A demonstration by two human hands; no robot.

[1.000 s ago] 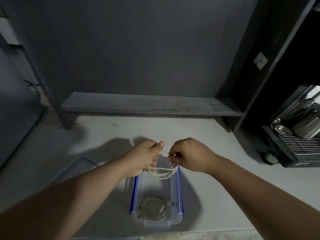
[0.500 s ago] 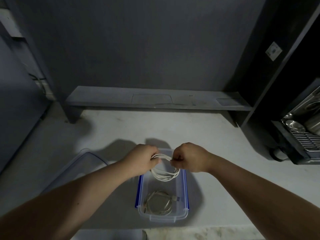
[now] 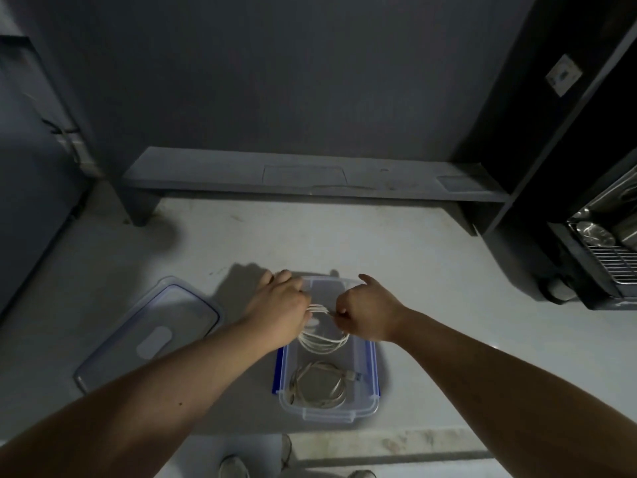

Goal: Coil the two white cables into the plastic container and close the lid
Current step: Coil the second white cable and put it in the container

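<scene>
Hands sink lower: left hand (image 3: 279,312) & right hand (image 3: 368,315), fingers curled, pinch the 2nd coil (image 3: 322,341) over the far half of the box (image 3: 375,374), abt ready to drop; 1st coil (image 3: 320,388) inside, lid (image 3: 151,329) off.

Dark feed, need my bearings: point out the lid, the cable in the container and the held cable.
lid (image 3: 179,312): head view, its flat panel.
cable in the container (image 3: 343,391): head view, coil's right side.
held cable (image 3: 319,309): head view, its top strands.
</scene>
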